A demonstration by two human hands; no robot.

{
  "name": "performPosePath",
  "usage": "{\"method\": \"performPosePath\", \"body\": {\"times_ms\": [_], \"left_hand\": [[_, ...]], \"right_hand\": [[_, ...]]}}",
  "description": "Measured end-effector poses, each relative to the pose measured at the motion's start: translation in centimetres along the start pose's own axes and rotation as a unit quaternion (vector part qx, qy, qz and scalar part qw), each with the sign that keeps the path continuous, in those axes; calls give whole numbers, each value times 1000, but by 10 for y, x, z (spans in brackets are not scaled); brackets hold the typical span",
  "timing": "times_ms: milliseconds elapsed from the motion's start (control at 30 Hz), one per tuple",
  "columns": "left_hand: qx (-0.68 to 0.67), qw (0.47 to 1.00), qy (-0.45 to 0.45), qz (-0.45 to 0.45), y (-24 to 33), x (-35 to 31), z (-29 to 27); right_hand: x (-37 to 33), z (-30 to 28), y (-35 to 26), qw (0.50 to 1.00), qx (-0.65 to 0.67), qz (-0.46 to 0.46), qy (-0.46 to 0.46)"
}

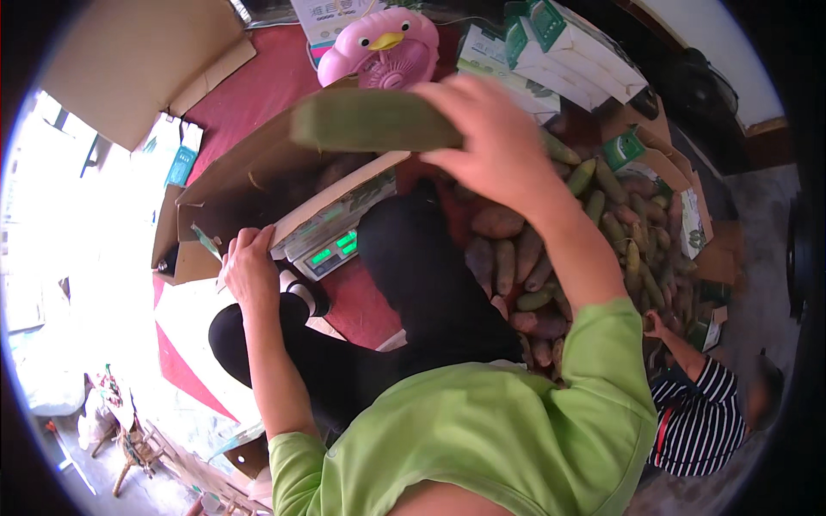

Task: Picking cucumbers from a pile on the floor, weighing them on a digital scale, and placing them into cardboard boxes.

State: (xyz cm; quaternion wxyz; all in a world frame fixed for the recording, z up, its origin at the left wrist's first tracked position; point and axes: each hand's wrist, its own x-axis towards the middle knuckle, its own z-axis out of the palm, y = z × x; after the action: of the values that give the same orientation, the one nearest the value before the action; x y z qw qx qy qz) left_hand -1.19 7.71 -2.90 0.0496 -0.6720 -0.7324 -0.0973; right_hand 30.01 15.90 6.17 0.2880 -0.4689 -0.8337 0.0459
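Note:
My right hand is raised and grips a long green vegetable, held level over an open brown cardboard box. My left hand rests on the near flap of that box, fingers curled on its edge. The box sits on a digital scale with a lit green display. A heap of green and purplish vegetables lies to the right of my knees on the red mat. My legs in black trousers reach toward the scale.
A pink bird-shaped fan stands behind the box. White and green cartons are stacked at the back right. Another person in a striped shirt crouches lower right, hand at the heap. Flat cardboard lies upper left.

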Motion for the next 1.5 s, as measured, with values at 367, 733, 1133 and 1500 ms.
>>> {"method": "performPosePath", "body": {"times_ms": [367,733,1133,1500], "left_hand": [[10,1000,0,23,0,3,10],[18,999,-23,28,-4,5,12],[4,999,13,50,-5,1,19],[-5,999,24,42,-7,-1,26]], "right_hand": [[86,177,-101,943,-131,-68,-298],[15,103,-34,964,241,-10,108],[-395,70,241,741,6,665,86],[-533,126,261,626,62,770,109]]}}
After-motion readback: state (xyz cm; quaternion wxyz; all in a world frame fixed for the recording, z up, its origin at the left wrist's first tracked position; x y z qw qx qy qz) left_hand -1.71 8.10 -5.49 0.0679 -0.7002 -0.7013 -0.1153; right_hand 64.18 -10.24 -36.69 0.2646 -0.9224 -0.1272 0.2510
